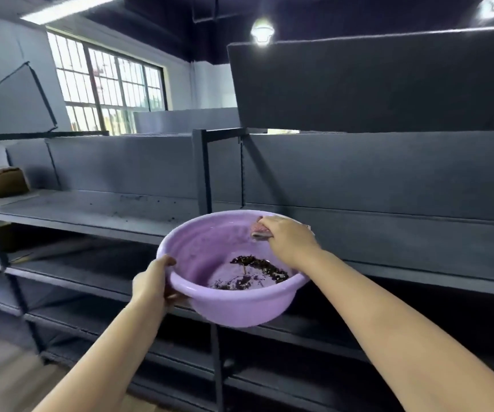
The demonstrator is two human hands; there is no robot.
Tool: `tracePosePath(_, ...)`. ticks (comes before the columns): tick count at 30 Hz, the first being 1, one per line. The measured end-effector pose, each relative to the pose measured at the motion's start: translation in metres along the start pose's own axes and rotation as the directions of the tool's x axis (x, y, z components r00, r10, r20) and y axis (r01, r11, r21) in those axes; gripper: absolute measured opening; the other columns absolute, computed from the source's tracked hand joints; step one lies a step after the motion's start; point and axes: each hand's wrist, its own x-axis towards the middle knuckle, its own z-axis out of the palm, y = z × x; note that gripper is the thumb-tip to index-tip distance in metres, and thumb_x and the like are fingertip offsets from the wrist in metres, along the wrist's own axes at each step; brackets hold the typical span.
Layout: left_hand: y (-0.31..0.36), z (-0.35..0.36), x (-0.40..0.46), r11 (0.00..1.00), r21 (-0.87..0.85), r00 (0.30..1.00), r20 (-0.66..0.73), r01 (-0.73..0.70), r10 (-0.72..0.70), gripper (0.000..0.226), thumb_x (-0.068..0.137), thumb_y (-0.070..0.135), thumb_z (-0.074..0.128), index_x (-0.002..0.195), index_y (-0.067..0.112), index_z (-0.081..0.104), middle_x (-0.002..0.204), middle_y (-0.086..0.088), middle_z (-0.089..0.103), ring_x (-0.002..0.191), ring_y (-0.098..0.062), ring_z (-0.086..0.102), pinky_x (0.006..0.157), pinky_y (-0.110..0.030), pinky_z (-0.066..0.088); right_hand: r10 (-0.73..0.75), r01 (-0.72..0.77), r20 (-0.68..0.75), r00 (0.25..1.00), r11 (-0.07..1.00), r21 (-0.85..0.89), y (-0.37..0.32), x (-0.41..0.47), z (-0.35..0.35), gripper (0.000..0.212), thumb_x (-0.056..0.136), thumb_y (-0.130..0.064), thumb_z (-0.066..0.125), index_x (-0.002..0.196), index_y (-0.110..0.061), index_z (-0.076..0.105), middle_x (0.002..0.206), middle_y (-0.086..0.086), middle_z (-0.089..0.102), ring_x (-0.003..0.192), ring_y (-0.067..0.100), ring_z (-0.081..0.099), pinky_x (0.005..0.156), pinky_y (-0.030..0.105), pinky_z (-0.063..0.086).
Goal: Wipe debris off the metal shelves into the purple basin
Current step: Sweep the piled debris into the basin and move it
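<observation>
My left hand (153, 282) grips the near-left rim of the purple basin (198, 245), holding it up against the front edge of a grey metal shelf (91, 212). Dark crumbly debris (257, 269) lies in the basin's bottom. My right hand (287, 237) holds a small pinkish cloth (260, 231) at the basin's far rim, where it meets the shelf edge. A few dark specks remain on the shelf surface to the left of the basin.
A dark upright post (205, 171) stands just behind the basin, between two shelf bays. A cardboard box (6, 181) sits at the far left of the shelf. More shelves run below. A barred window (109, 84) is behind, and wooden floor at the lower left.
</observation>
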Motion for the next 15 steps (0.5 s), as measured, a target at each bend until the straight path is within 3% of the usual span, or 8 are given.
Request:
tracePosePath(4,-0.017,0.054,-0.002,0.999,-0.012,0.994,0.1,0.045,-0.043,0.008,0.081,0.01,0.059,0.078,0.002,0.057,0.076,-0.016,0.061,0.061,-0.033,0.06,0.041,-0.03,0.051,0.143,-0.144,-0.03,0.989,0.989,-0.018,0.046,-0.017,-0.017,0.04,0.094,-0.012,0.04,0.129,-0.028,0.05,0.138,-0.007,0.049,0.123,0.021,0.047,0.092,0.033,0.038)
tracePosePath(8,-0.027,0.097,0.006,0.997,-0.011,0.987,0.139,0.079,-0.077,0.01,0.081,0.011,0.061,0.078,0.002,0.057,0.08,-0.019,0.062,0.067,-0.036,0.062,0.068,-0.046,0.057,0.185,-0.186,-0.034,0.982,0.982,-0.028,0.082,-0.018,-0.018,0.04,0.096,-0.013,0.039,0.132,-0.028,0.048,0.137,-0.007,0.049,0.123,0.02,0.045,0.089,0.032,0.037)
tracePosePath(10,-0.027,0.118,0.013,0.997,-0.005,0.985,0.157,0.071,-0.069,0.011,0.08,0.012,0.061,0.079,0.002,0.057,0.08,-0.019,0.061,0.072,-0.037,0.062,0.074,-0.049,0.057,0.189,-0.191,-0.035,0.981,0.981,-0.04,0.099,-0.011,-0.021,0.04,0.096,-0.012,0.039,0.131,-0.027,0.049,0.136,-0.007,0.05,0.12,0.021,0.047,0.082,0.029,0.034)
tracePosePath(15,-0.015,0.169,0.045,1.0,-0.008,0.988,0.149,0.03,-0.028,0.014,0.08,0.014,0.06,0.078,0.002,0.053,0.071,-0.016,0.054,0.063,-0.032,0.056,0.07,-0.046,0.057,0.211,-0.214,-0.091,0.973,0.977,-0.022,0.136,0.025,-0.033,0.041,0.098,-0.013,0.038,0.137,-0.025,0.044,0.141,-0.003,0.047,0.124,0.022,0.045,0.09,0.03,0.038)
